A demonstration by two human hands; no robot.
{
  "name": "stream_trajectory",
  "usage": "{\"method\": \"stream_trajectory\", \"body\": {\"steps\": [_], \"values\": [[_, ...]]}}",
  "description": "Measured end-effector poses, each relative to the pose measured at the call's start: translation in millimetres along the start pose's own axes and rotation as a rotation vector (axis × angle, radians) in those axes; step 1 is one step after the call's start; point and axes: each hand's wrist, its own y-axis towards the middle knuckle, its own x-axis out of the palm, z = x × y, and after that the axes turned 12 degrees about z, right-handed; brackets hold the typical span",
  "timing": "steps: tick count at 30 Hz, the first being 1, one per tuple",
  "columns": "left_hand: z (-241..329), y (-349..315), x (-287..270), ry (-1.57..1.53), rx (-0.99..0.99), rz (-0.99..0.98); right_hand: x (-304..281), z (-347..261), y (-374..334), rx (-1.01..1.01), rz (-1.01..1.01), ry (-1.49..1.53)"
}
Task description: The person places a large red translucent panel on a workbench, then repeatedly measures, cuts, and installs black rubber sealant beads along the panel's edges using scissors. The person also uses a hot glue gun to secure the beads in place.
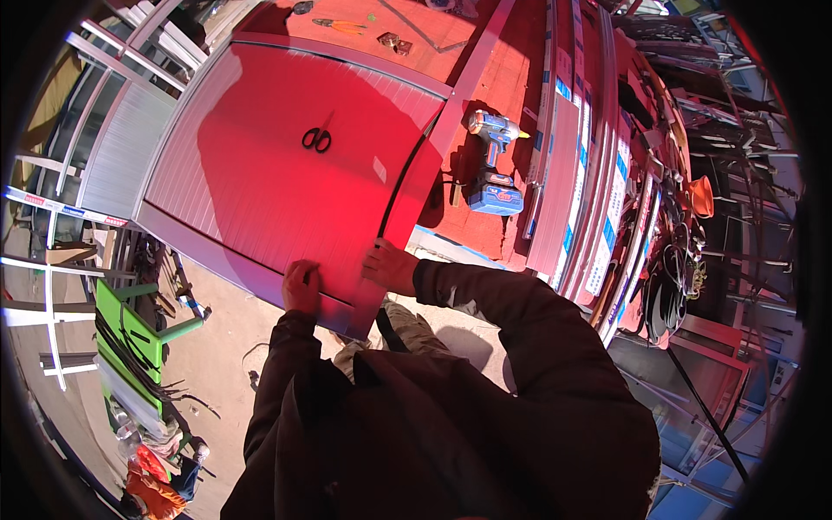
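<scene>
A framed ribbed panel [260,186], lit red, lies flat in front of me. Along its right side a black rubber strip [400,184] runs by the frame and loops slightly, down to the fingers of my right hand [390,267]. That hand is closed on the strip's near end at the panel's near right corner. My left hand [302,286] rests at the near edge of the panel, its fingers curled together; whatever they may hold is hidden. Black-handled scissors [317,139] lie on the panel, well beyond both hands.
Right of the panel, a blue cordless drill [497,169] lies on the red work surface. Pliers [340,27] lie at the far side. Long wrapped profiles [568,165] stretch along the right. A green stand [130,338] is at the lower left; coiled black strips [672,282] hang at right.
</scene>
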Motion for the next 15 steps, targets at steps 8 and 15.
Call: {"method": "stream_trajectory", "body": {"steps": [8,15], "values": [[-22.2,-36.6,-56.7,0.001,0.095,0.202,5.7,-6.3,-12.3,0.109,-0.360,-0.080],[-153.5,-156.4,-206.1,0.202,-0.216,0.239,27.4,9.3,-13.8,0.042,-0.266,-0.195]]}}
